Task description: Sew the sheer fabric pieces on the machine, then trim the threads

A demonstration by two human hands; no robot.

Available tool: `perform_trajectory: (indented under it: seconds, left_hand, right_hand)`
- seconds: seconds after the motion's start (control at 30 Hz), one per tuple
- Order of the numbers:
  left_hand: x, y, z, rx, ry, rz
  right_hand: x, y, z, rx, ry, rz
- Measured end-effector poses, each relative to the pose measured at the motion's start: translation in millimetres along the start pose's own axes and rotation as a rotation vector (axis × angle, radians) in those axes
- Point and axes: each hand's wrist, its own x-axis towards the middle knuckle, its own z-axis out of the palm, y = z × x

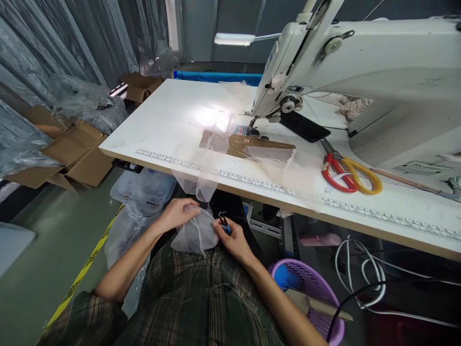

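Over my lap, below the table edge, my left hand [179,213] has its fingers closed on a piece of sheer white fabric [195,235]. To the right, my right hand [233,240] holds small blue-handled snips [225,226], points upward, and its fingertips touch the fabric's right edge. More sheer fabric [206,185] drapes over the edge of the white sewing table [154,120] and reaches back toward the machine needle [249,129]. Another sheer piece [273,156] lies to the right on a brown plate [236,145].
The white sewing machine [382,57] fills the back right. A black phone [304,126], red-handled scissors [338,174] and yellow-handled scissors [362,175] lie beside it. Below are a purple basket [309,274] and white cables [347,269]. Cardboard boxes [77,154] stand left.
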Motion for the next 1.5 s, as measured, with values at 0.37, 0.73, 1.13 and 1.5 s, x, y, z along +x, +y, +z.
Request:
perform_trajectory:
  seconds: [0.37, 0.73, 1.13, 1.5]
  left_hand:
    - [-3, -40, 47.1, 0.4, 0.104, 0.337]
    - [-13, -12, 8.3, 0.276, 0.728, 0.583]
    - [-37, 79, -45.8, 0.183, -0.118, 0.87]
    - [-6, 71, -37.9, -0.005, 0.01, 0.823]
  right_hand:
    - [15, 17, -8, -0.202, 0.355, -0.082]
    - [40, -66, 17, 0.109, 0.321, -0.256]
    - [-48, -116, -26, 0.11, -0.169, -0.367]
    - [-39, -95, -18, 0.145, 0.092, -0.112]
